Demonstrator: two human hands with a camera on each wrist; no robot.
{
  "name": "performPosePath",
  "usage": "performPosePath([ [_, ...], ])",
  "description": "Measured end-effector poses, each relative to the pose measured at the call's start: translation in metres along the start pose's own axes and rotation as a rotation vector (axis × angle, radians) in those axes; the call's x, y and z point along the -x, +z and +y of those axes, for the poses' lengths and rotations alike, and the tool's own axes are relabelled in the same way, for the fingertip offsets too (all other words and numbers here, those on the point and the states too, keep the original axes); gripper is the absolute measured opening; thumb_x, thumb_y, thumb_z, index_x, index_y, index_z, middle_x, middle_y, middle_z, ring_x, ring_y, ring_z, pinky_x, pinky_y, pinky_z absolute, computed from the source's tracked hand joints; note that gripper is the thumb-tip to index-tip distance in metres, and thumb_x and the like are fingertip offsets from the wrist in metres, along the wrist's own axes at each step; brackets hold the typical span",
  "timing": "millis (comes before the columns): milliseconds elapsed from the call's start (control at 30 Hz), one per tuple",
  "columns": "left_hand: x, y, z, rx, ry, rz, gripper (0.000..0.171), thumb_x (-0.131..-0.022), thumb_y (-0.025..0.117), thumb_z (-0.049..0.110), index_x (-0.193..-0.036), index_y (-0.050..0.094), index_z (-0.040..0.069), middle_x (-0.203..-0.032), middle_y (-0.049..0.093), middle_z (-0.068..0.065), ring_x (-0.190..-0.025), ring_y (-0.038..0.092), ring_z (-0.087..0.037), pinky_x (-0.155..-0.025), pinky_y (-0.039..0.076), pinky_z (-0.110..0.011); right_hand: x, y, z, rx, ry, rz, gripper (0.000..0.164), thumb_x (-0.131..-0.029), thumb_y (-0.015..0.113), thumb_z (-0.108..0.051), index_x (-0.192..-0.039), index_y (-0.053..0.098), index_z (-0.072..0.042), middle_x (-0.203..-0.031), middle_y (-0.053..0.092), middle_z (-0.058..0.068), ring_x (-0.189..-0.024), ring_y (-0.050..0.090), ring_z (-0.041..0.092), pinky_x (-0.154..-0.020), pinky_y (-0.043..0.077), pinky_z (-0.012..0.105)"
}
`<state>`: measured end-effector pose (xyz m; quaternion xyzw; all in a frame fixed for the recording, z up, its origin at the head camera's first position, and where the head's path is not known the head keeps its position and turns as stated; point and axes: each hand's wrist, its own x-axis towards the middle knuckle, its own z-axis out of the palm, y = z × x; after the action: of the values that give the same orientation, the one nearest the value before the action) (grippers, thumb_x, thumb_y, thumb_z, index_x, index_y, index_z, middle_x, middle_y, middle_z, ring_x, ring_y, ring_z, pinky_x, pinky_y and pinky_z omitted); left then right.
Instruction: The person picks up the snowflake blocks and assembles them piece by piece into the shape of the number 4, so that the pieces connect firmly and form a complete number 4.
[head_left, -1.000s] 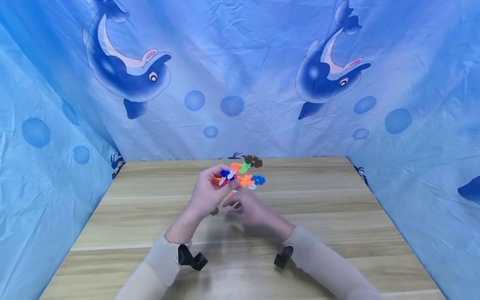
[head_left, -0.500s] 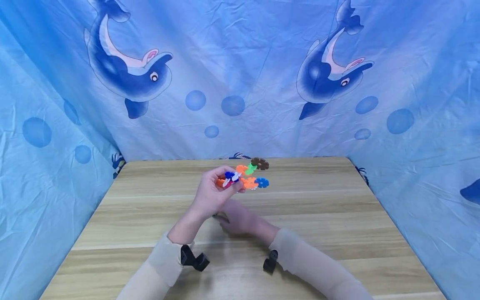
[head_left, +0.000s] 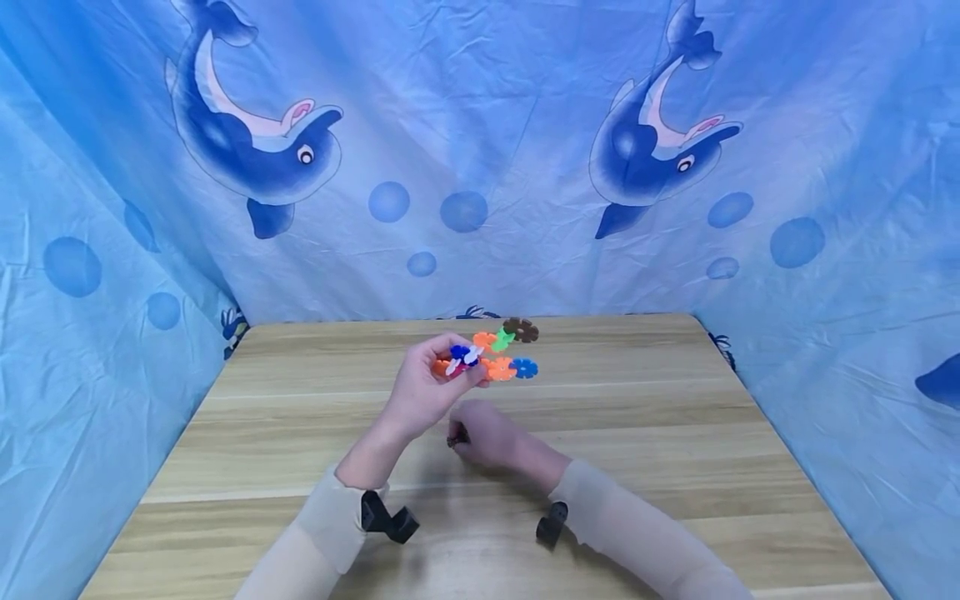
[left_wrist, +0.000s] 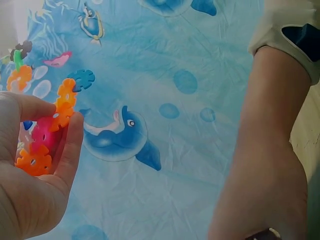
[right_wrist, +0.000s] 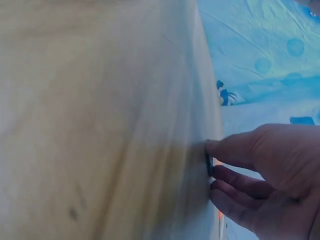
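My left hand [head_left: 420, 387] grips a joined build of plastic snowflake discs [head_left: 501, 368] above the table. Its discs are orange, pink, dark blue and white around the fingers. One arm of it ends in a blue disc [left_wrist: 82, 80], the other in a green disc [head_left: 503, 338] and a brown disc [head_left: 521, 330]. Below and to the right, my right hand [head_left: 489, 435] pinches a loose brown snowflake disc [head_left: 454, 437] between thumb and fingertips, low over the table. In the right wrist view that disc [right_wrist: 209, 162] shows as a thin dark edge, mostly hidden by the fingers.
The wooden table [head_left: 645, 400] spreads under both hands. Blue cloth [head_left: 525, 150] printed with dolphins hangs behind it and along both sides. A black wrist mount [head_left: 388, 517] sits on the left sleeve, another mount [head_left: 552, 525] on the right.
My right hand has reached left to the brown disc on the table, taken hold of it and drawn slightly back right. The left hand with its build has shifted a little right and down.
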<state>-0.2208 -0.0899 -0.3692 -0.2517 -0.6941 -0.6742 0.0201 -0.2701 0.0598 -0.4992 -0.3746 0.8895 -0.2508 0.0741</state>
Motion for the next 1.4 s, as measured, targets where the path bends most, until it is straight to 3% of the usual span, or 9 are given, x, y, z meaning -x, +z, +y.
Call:
performPosePath([
  [167, 0.000, 0.000, 0.000, -0.013, 0.003, 0.009, 0.017, -0.098, 0.074, 0.002, -0.112, 0.068, -0.004, -0.104, 0.070, -0.009, -0.087, 0.081, -0.028, -0.085, 0.067, -0.034, 0.006, -0.008, 0.006, -0.112, 0.117, -0.065, 0.019, -0.092, 0.081, -0.011, -0.108, 0.071, -0.014, -0.093, 0.069, -0.006, -0.084, 0.061, 0.007, -0.081, 0.057, 0.022],
  [367, 0.000, 0.000, -0.002, 0.036, -0.002, 0.023, 0.015, -0.100, 0.068, -0.001, -0.113, 0.065, -0.009, -0.100, 0.067, -0.004, -0.083, 0.080, -0.015, -0.084, 0.067, -0.032, 0.015, -0.013, 0.012, -0.129, 0.181, -0.113, 0.012, -0.094, 0.079, -0.009, -0.098, 0.079, -0.020, -0.091, 0.072, -0.011, -0.086, 0.064, 0.005, -0.083, 0.058, 0.024],
  [500, -0.001, 0.000, -0.004, 0.080, 0.005, 0.018, 0.015, -0.102, 0.060, -0.003, -0.113, 0.061, -0.014, -0.098, 0.065, -0.002, -0.083, 0.079, -0.012, -0.086, 0.067, -0.032, 0.020, -0.016, 0.015, -0.153, 0.170, -0.066, 0.012, -0.097, 0.076, -0.009, -0.103, 0.080, -0.019, -0.094, 0.075, -0.008, -0.087, 0.065, 0.005, -0.084, 0.059, 0.025],
  [733, -0.002, 0.001, -0.004, 0.073, -0.013, 0.050, 0.018, -0.103, 0.059, -0.001, -0.116, 0.061, -0.014, -0.103, 0.065, -0.004, -0.085, 0.078, -0.011, -0.086, 0.067, -0.031, 0.029, -0.034, 0.019, -0.233, 0.162, 0.148, 0.018, -0.098, 0.075, -0.009, -0.116, 0.075, -0.008, -0.103, 0.078, 0.000, -0.091, 0.070, 0.009, -0.084, 0.063, 0.028],
  [867, -0.003, 0.002, -0.002, 0.071, -0.024, 0.080, 0.018, -0.103, 0.061, -0.001, -0.117, 0.061, -0.012, -0.103, 0.066, -0.004, -0.084, 0.077, -0.013, -0.082, 0.069, -0.036, 0.035, -0.055, 0.018, -0.220, 0.149, 0.277, 0.016, -0.099, 0.075, -0.011, -0.115, 0.074, -0.007, -0.098, 0.078, 0.004, -0.080, 0.070, 0.009, -0.072, 0.063, 0.025],
  [1000, -0.004, 0.002, -0.002, 0.078, -0.025, 0.091, 0.020, -0.104, 0.061, -0.001, -0.122, 0.060, -0.009, -0.107, 0.066, -0.007, -0.080, 0.077, -0.017, -0.078, 0.069, -0.039, 0.046, -0.079, 0.012, -0.285, 0.161, 0.368, 0.011, -0.104, 0.069, -0.011, -0.112, 0.074, -0.005, -0.089, 0.078, 0.012, -0.072, 0.073, 0.018, -0.061, 0.062, 0.029],
  [1100, -0.004, 0.001, -0.002, 0.077, -0.031, 0.099, 0.023, -0.105, 0.060, 0.000, -0.127, 0.058, -0.007, -0.112, 0.065, -0.009, -0.080, 0.076, -0.016, -0.077, 0.069, -0.037, 0.054, -0.094, 0.009, -0.389, 0.162, 0.440, 0.011, -0.105, 0.064, -0.007, -0.115, 0.069, -0.004, -0.093, 0.078, 0.016, -0.079, 0.077, 0.028, -0.066, 0.066, 0.031],
  [1267, -0.005, 0.001, -0.001, 0.077, -0.044, 0.118, 0.024, -0.105, 0.059, -0.001, -0.128, 0.058, -0.005, -0.113, 0.062, -0.011, -0.079, 0.077, -0.021, -0.079, 0.069, -0.036, 0.066, -0.112, 0.005, -0.561, 0.098, 0.575, 0.015, -0.104, 0.061, 0.001, -0.118, 0.064, -0.001, -0.106, 0.074, 0.023, -0.088, 0.077, 0.034, -0.077, 0.067, 0.028],
  [1400, -0.006, 0.002, 0.000, 0.078, -0.054, 0.127, 0.027, -0.104, 0.059, -0.003, -0.132, 0.057, -0.005, -0.120, 0.060, -0.013, -0.087, 0.075, -0.022, -0.082, 0.068, -0.038, 0.075, -0.121, 0.001, -0.556, -0.018, 0.715, 0.012, -0.100, 0.065, 0.006, -0.112, 0.068, 0.004, -0.105, 0.075, 0.024, -0.085, 0.078, 0.025, -0.078, 0.067, 0.026],
])
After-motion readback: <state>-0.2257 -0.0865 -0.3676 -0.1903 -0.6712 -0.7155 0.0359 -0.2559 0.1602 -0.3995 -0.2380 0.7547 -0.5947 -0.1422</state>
